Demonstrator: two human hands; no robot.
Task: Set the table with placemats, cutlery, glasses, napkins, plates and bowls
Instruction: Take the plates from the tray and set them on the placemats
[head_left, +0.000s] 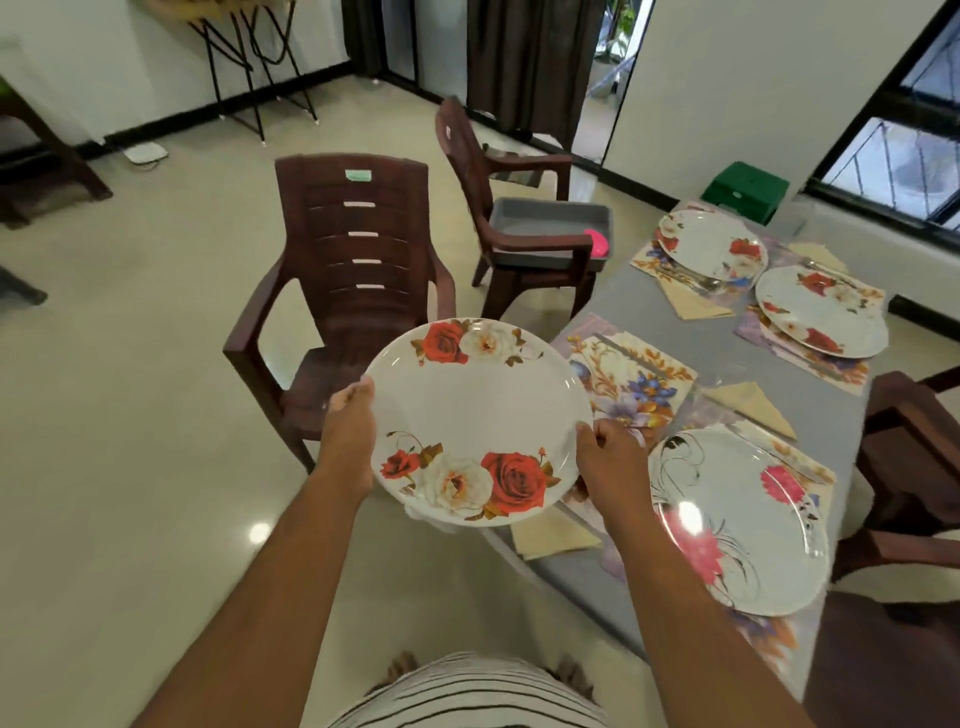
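Observation:
I hold a white plate with red and white roses (475, 415) in the air beside the table's left edge. My left hand (347, 431) grips its left rim, thumb on top. My right hand (613, 467) grips its right rim. Just right of the plate lies a floral placemat (631, 382) with no plate on it. A plate with pink flowers (743, 519) sits on the nearest placemat. Two more rose plates (709, 244) (821, 312) sit on placemats at the far end. Folded cream napkins (753, 405) (550, 535) lie by the mats.
The grey table (722, 353) runs away to the right. A brown plastic chair (353, 291) stands left of it. A second chair (519, 228) carries a grey tub with a pink object. Another dark chair (914, 457) stands on the right. Cutlery (691, 278) lies by the far plate.

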